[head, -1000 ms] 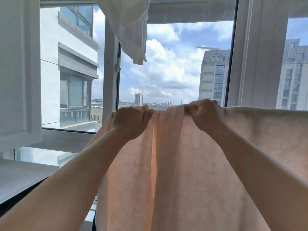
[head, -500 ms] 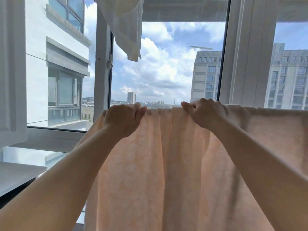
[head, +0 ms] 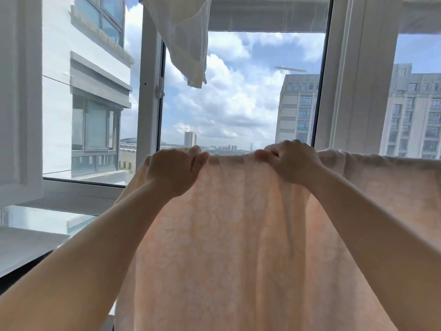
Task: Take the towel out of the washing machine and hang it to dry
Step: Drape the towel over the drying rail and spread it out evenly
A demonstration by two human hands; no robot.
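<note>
Head view: towel [head: 222,235], pale peach with a faint pattern, hangs in front of the window [head: 238,103], its top edge running level from centre-left to the right edge of frame. What carries that edge is hidden by the fabric. Left hand [head: 175,169] grips the top edge near the towel's left end, fingers curled over it, thumb on the near side. Right hand [head: 290,161] grips the same edge further right, fingers curled round a bunch of fabric. The two hands are near each other, apart, with a short taut span of edge between them. Cloth falls in loose vertical folds below. A white cloth [head: 183,37] hangs from above, upper centre, well apart from the towel.
</note>
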